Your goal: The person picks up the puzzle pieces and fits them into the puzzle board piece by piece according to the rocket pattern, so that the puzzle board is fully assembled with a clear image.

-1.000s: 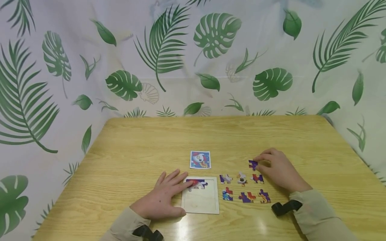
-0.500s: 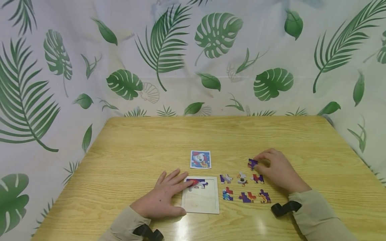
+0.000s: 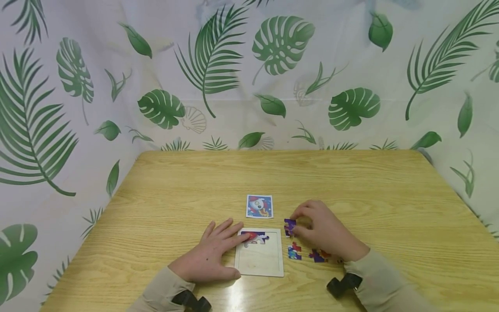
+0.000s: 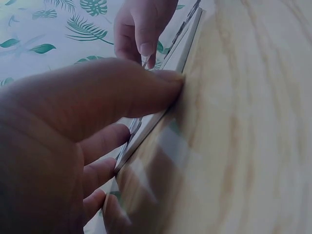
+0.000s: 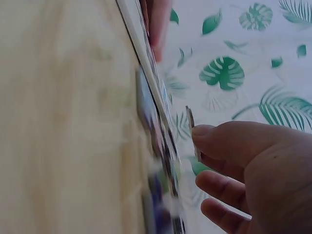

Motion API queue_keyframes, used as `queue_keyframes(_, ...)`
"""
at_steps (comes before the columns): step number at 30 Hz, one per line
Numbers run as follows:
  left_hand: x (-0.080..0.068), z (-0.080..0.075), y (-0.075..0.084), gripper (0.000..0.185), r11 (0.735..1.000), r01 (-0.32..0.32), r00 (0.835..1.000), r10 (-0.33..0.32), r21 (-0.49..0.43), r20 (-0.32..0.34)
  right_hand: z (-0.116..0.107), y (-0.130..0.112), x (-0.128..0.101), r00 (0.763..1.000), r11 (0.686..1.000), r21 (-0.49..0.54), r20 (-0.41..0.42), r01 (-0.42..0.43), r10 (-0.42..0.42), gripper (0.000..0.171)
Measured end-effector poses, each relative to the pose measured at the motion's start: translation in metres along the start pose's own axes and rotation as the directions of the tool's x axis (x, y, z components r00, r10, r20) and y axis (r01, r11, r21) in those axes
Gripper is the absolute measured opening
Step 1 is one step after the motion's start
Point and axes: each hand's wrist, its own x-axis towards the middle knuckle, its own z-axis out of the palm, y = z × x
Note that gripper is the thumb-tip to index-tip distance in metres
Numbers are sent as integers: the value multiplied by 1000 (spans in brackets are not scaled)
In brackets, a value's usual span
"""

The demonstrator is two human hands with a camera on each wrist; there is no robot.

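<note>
My right hand (image 3: pixel 327 227) pinches a purple jigsaw piece (image 3: pixel 289 224) between thumb and fingers, just right of the puzzle tray. Seen edge-on in the right wrist view, the piece (image 5: pixel 190 118) is held up off the table. The shallow white-rimmed puzzle tray (image 3: pixel 259 263) has joined purple, red and white pieces (image 3: pixel 257 237) in its upper left corner. My left hand (image 3: pixel 206 255) lies spread with straight fingers at the tray's left side. Its forefinger touches the joined pieces, and its thumb rests at the lower left edge of the tray.
Behind the tray lies a square picture card (image 3: pixel 259 206) with a rocket. Loose pieces, such as a blue and red one (image 3: pixel 294 251) and a purple and orange one (image 3: pixel 319 255), lie to the right; my right hand covers others. A leaf-print cloth (image 3: pixel 234 86) hangs behind the wooden table (image 3: pixel 187 182).
My right hand has lifted the purple jigsaw piece from the far right and carried it left, close to the tray. My left hand has stayed in place.
</note>
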Motion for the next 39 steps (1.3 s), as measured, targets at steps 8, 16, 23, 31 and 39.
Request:
queue_keyframes(8, 1, 0, 1, 90, 1000, 13, 1000, -13, -10, 17, 18, -28, 7, 991, 991, -48, 52, 128, -126, 13)
queue_keyframes(16, 0, 0, 2, 90, 1000, -3, 1000, 3, -8, 9, 26, -36, 9, 991, 989, -76, 59, 124, -120, 15)
queue_keyframes(23, -1, 0, 2, 89, 1000, -6, 1000, 6, -12, -2, 29, -36, 9, 994, 992, -93, 74, 84, -77, 18)
queue_keyframes(31, -1, -1, 2, 89, 1000, 0, 1000, 0, -13, -3, 30, -37, 9, 992, 989, -117, 95, 94, -83, 15)
queue_keyframes(39, 0, -1, 1, 89, 1000, 3, 1000, -3, -8, 4, 29, -37, 9, 992, 987, -127, 93, 100, -89, 13)
